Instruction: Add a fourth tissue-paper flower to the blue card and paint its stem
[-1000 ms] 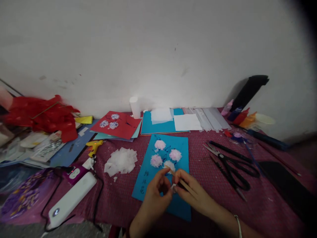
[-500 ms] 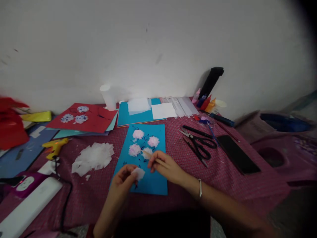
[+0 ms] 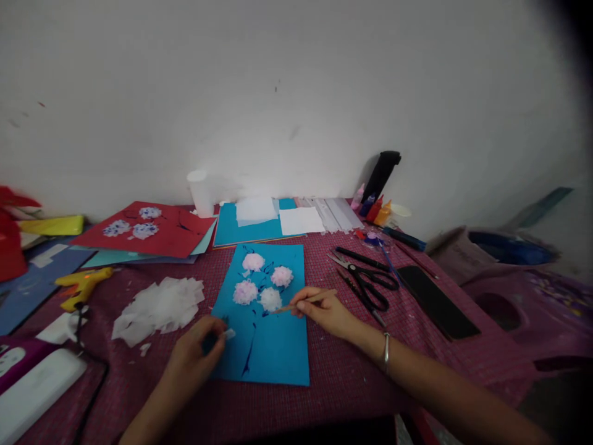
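Note:
A blue sheet of paper (image 3: 278,352) lies before me, bearing several fluffy pink and white paper flowers and dark blue painted strokes. My right hand (image 3: 319,309) grips a thin wooden stick (image 3: 303,300), its tip at the lower edge of the whitest flower (image 3: 270,299). At the sheet's left edge, my left hand (image 3: 197,352) has a small piece of white tissue paper (image 3: 230,334) at its fingertips. Left of the sheet sits a loose pile of white tissue squares (image 3: 162,307).
Scissors (image 3: 365,278), a brush and a black phone (image 3: 438,303) lie to the right. Paint bottles (image 3: 375,207) stand behind them. A yellow glue gun (image 3: 83,287), a white power strip (image 3: 41,395) and red paper with flowers (image 3: 180,232) are on the left.
My left hand has moved left with the tissue piece, toward the sheet's edge. My right hand has shifted slightly right, and the stick now lies flatter, its tip below the white flower.

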Available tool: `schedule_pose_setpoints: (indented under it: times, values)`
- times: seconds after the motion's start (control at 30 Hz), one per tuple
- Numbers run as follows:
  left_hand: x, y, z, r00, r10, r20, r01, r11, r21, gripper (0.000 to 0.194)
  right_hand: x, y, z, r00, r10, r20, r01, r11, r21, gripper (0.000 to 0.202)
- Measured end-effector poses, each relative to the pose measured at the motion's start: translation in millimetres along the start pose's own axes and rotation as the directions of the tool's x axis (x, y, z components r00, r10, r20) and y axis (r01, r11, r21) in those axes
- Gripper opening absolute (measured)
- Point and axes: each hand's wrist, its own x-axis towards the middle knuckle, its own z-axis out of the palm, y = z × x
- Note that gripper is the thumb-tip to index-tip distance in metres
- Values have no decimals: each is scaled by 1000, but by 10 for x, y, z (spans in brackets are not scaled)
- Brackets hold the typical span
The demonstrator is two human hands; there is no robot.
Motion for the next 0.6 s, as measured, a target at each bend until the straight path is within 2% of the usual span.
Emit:
schedule_pose_setpoints:
  times: [0.13, 0.27, 0.6]
  values:
    - [-103, -108, 117, 993, 113, 32, -114, 993, 30, 15, 65, 132, -15, 999, 36, 35, -35, 999, -21, 34]
    - [-92, -163, 122, 983, 173, 64, -177, 981, 74, 13, 127, 165, -17, 1000, 6, 24, -5, 999, -36, 34]
    - [-58, -114, 102, 984, 169, 64, -175, 980, 99, 13, 204, 120, 16, 997, -74, 6, 74, 993, -87, 33]
